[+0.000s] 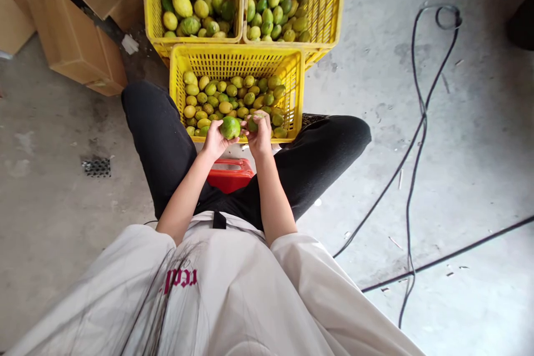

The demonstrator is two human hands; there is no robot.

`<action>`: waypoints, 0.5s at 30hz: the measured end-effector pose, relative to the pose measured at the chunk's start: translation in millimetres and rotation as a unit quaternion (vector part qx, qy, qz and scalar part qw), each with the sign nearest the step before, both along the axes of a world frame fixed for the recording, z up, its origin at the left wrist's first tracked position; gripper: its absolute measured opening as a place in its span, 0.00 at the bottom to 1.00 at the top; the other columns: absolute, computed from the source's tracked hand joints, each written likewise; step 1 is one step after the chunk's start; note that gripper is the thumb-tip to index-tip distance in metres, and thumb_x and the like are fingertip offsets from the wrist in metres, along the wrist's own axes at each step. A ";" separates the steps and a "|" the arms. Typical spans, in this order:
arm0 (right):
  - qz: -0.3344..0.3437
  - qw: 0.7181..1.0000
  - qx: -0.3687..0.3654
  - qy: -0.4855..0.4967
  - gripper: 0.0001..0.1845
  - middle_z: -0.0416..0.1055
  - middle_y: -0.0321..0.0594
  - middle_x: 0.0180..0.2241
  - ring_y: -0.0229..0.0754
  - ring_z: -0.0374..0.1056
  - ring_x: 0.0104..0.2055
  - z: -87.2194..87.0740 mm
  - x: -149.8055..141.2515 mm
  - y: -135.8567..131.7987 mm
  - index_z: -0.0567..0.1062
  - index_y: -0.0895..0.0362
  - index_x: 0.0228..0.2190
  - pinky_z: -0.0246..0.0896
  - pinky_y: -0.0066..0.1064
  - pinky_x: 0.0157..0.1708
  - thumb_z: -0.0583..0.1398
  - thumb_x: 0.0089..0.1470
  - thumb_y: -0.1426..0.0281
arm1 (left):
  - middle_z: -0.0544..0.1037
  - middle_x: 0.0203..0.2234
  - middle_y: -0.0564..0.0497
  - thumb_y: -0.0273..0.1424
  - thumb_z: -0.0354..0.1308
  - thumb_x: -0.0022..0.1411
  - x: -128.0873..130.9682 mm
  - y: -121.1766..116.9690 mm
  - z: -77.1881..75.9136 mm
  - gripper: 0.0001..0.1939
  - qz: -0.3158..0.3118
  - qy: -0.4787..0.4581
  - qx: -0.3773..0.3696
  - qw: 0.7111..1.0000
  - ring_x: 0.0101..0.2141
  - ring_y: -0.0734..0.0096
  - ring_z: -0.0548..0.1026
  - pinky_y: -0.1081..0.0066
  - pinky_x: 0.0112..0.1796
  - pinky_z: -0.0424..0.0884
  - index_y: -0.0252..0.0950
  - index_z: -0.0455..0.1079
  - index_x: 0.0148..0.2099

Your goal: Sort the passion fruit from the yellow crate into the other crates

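Observation:
My left hand [214, 142] is closed around a green lemon [230, 128], its glossy side facing up. Close beside it, my right hand [260, 132] grips another green lemon [252, 123], partly covered by the fingers. Both hands are over the near edge of a yellow plastic crate [237, 51] between my knees. Inside that crate lies a layer of yellow and green lemons [225, 107].
Behind stand two fuller yellow crates of larger fruit, one left [152, 11] and one right [327, 11]. Cardboard boxes [69, 33] are at the far left. A red plastic stool [229, 178] is beneath me. Black cable [423, 117] loops over the concrete floor at right.

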State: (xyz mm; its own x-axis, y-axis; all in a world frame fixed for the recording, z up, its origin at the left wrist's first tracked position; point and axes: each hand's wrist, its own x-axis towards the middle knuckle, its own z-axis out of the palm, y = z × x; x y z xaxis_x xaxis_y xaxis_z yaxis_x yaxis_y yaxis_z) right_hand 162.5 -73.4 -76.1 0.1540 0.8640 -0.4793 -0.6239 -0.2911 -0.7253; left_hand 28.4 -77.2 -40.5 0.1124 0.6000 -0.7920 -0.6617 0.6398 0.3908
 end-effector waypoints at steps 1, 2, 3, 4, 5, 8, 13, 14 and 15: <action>-0.005 1.000 0.005 -0.004 0.22 0.73 0.29 0.34 0.38 0.75 0.33 1.8 0.2 -0.1 0.67 0.46 0.39 0.63 0.24 0.22 0.72 0.51 0.59 | 0.85 0.32 0.48 0.42 0.58 0.74 0.1 0.0 1.4 0.13 -0.003 -0.004 0.003 1.000 0.39 0.61 0.87 0.75 0.29 0.80 0.38 0.76 0.47; -0.008 1.000 0.008 -0.011 0.22 0.74 0.29 0.35 0.37 0.75 0.32 3.3 0.2 -0.3 0.67 0.46 0.39 0.62 0.23 0.21 0.73 0.50 0.59 | 0.85 0.33 0.47 0.43 0.58 0.74 0.4 -0.2 3.0 0.14 -0.010 -0.008 0.008 1.000 0.38 0.61 0.87 0.76 0.27 0.78 0.38 0.76 0.48; -0.007 1.000 0.010 -0.020 0.22 0.74 0.29 0.36 0.36 0.74 0.32 4.6 -0.3 -0.6 0.68 0.46 0.39 0.61 0.23 0.21 0.73 0.50 0.59 | 0.86 0.34 0.47 0.44 0.58 0.75 0.8 -0.6 4.7 0.15 -0.020 -0.012 0.014 1.000 0.38 0.62 0.88 0.77 0.24 0.76 0.37 0.77 0.48; -0.004 1.000 0.011 -0.027 0.23 0.75 0.30 0.37 0.36 0.73 0.31 5.5 -0.9 -1.0 0.68 0.46 0.39 0.60 0.23 0.21 0.74 0.49 0.59 | 0.86 0.35 0.47 0.44 0.58 0.75 1.2 -1.0 6.2 0.17 -0.031 -0.013 0.020 0.999 0.37 0.63 0.88 0.78 0.22 0.75 0.37 0.77 0.49; 0.001 0.999 0.013 -0.031 0.23 0.75 0.30 0.37 0.35 0.72 0.31 6.1 -1.7 -1.4 0.69 0.46 0.40 0.60 0.23 0.21 0.74 0.49 0.58 | 0.87 0.37 0.46 0.45 0.58 0.75 1.7 -1.6 7.4 0.17 -0.042 -0.013 0.027 0.999 0.36 0.64 0.88 0.79 0.21 0.73 0.36 0.77 0.50; 0.007 0.999 0.020 -0.026 0.25 0.75 0.30 0.37 0.35 0.71 0.30 5.9 -3.4 -2.3 0.70 0.46 0.41 0.61 0.23 0.21 0.75 0.47 0.57 | 0.87 0.39 0.47 0.44 0.62 0.73 3.2 -4.1 8.8 0.15 -0.060 0.002 0.047 0.997 0.35 0.66 0.88 0.80 0.19 0.71 0.37 0.77 0.49; -0.003 1.000 -0.015 0.003 0.18 0.75 0.33 0.36 0.40 0.74 0.33 4.3 -0.9 -0.3 0.71 0.47 0.38 0.65 0.26 0.23 0.68 0.55 0.52 | 0.85 0.35 0.52 0.39 0.70 0.67 4.8 -7.2 7.7 0.12 -0.049 0.021 0.080 0.995 0.29 0.70 0.85 0.80 0.18 0.65 0.40 0.74 0.46; -0.002 1.000 -0.022 0.012 0.17 0.76 0.34 0.36 0.41 0.75 0.35 4.1 0.0 0.2 0.71 0.48 0.38 0.67 0.27 0.24 0.65 0.57 0.51 | 0.84 0.34 0.53 0.38 0.70 0.66 5.0 -7.1 7.5 0.12 -0.048 0.019 0.085 0.995 0.28 0.71 0.84 0.80 0.17 0.64 0.40 0.73 0.46; 0.000 0.999 -0.026 0.023 0.16 0.77 0.36 0.36 0.43 0.76 0.36 3.9 0.7 0.5 0.72 0.48 0.38 0.68 0.28 0.25 0.63 0.59 0.50 | 0.84 0.32 0.53 0.38 0.69 0.67 5.2 -6.8 7.2 0.12 -0.049 0.016 0.088 0.995 0.26 0.72 0.83 0.80 0.17 0.64 0.40 0.73 0.45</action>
State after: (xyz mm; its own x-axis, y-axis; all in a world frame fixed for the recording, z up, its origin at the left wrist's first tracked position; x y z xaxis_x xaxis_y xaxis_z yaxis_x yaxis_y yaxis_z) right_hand 163.2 -72.9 -72.2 0.1307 0.8381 -0.5296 -0.6567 -0.3270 -0.6795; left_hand 33.6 -84.0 -33.3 0.1534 0.7171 -0.6799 -0.5843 0.6207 0.5228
